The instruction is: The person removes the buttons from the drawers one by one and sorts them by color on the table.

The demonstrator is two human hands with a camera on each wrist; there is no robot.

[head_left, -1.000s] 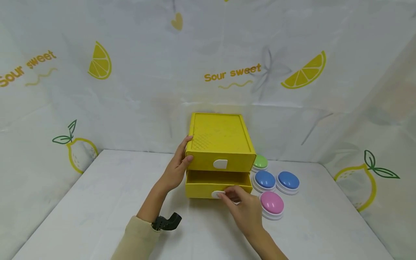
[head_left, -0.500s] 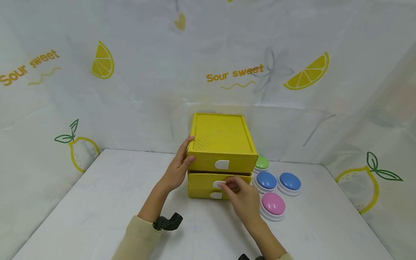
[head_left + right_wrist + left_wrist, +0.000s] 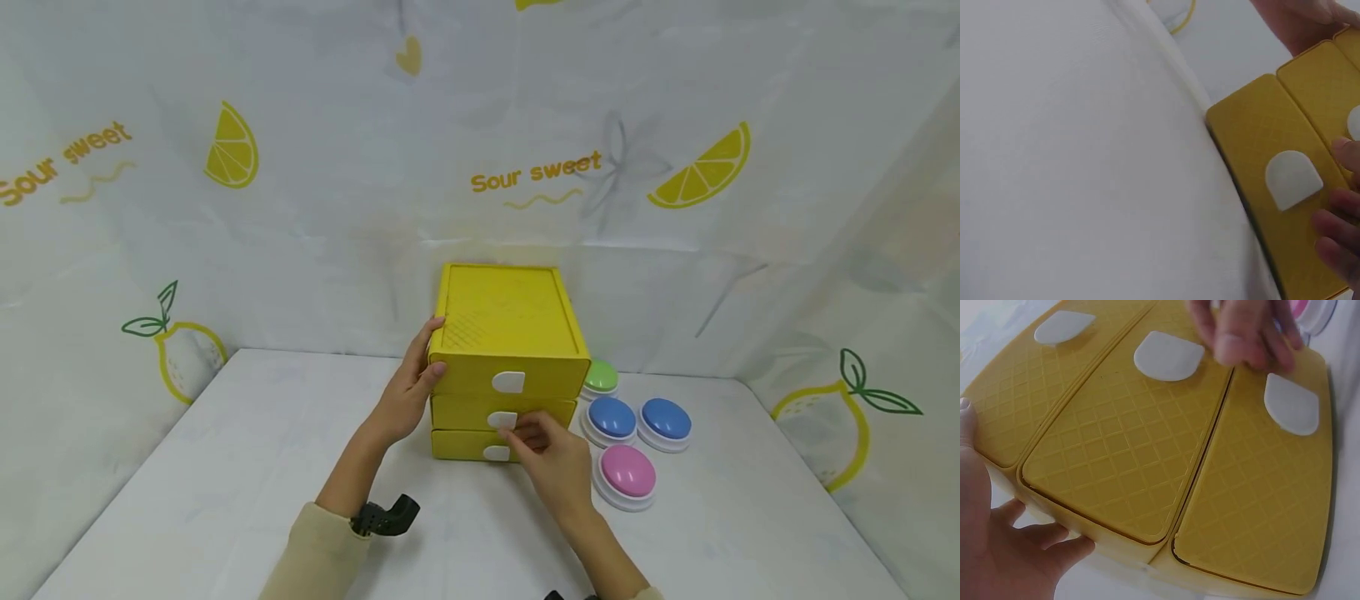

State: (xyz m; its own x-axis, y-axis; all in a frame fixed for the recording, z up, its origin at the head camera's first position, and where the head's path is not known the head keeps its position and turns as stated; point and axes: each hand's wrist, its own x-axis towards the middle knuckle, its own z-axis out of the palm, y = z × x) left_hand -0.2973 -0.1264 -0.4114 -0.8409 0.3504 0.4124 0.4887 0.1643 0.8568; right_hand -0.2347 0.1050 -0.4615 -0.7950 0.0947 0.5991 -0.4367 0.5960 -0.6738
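Note:
A yellow three-drawer cabinet (image 3: 510, 312) with white handles stands on the table, all its drawers closed. My left hand (image 3: 401, 400) holds the cabinet's left side, its thumb at the front edge of the top drawer. In the left wrist view, the fingers (image 3: 1060, 550) press against the side wall. My right hand (image 3: 558, 467) is at the front, its bent fingers close to the middle drawer's handle (image 3: 1169, 356). That handle shows whole in the left wrist view, with the fingers beside it, not around it. The bottom handle (image 3: 1293, 179) lies just below this hand.
To the cabinet's right stand several push buttons on white bases: a pink button (image 3: 628, 471), two blue buttons (image 3: 611, 417) and a green button (image 3: 601, 375) partly hidden by the cabinet. A white cloth backdrop (image 3: 337, 250) with lemon prints hangs behind the white table (image 3: 225, 483).
The pulled-out middle drawer has gone back into the cabinet, pushed by my right hand, and the bottom drawer's front now shows. The right hand has eased off the handle; the left hand stays put.

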